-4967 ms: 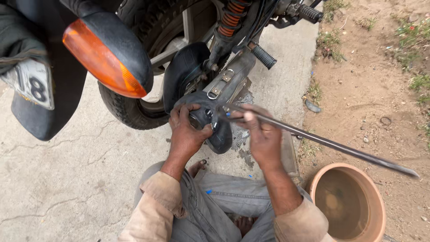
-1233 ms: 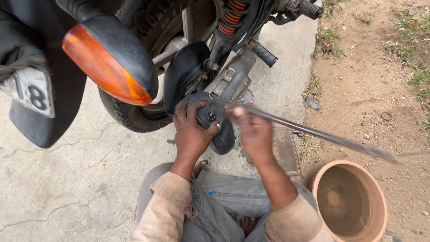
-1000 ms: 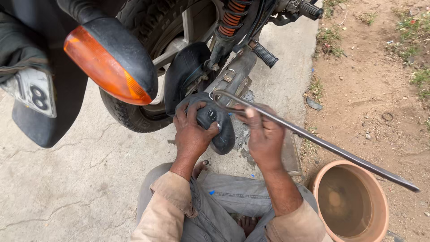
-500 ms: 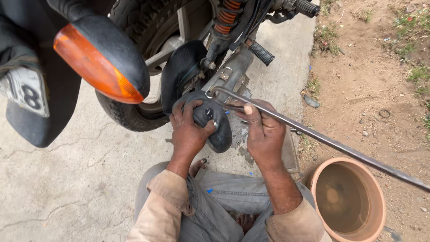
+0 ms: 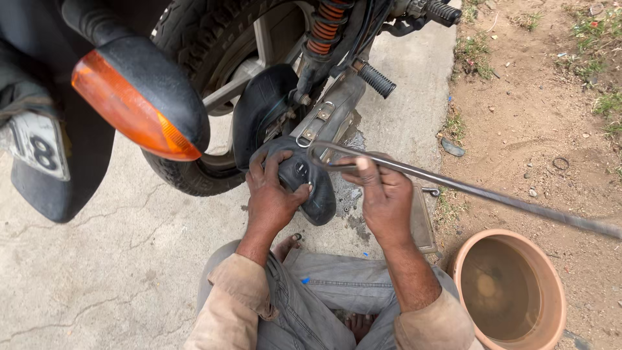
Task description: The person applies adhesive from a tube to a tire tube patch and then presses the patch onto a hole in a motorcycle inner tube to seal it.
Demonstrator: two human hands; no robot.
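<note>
Since half a second ago, my right hand (image 5: 386,198) has shifted only slightly along the long grey steel lever bar (image 5: 466,189), and the bar's hooked end now sits just beside the rim area above the black rubber inner tube (image 5: 304,185). Step in hand, as I judge it: working the tube at the rear wheel of the motorcycle, tube held, lever positioned. My left hand (image 5: 272,194) lies on the tube, fingers spread and curled over its bulge, thumb pressed against the small round valve area. My right hand's fingers are wrapped and pressed together around the bar near its hooked end. The tube hangs out below the black treaded rear tyre (image 5: 194,172), resting close to the concrete. The next move, in my judgement, calls for a steady grip on the tube while the lever tip is guided without pinching rubber. Count: one lever bar, one inner tube, one tyre, one orange turn-signal lamp (image 5: 126,110), one ribbed black footpeg (image 5: 377,80), one round terracotta bowl (image 5: 508,291) with murky water, two hands.
</note>
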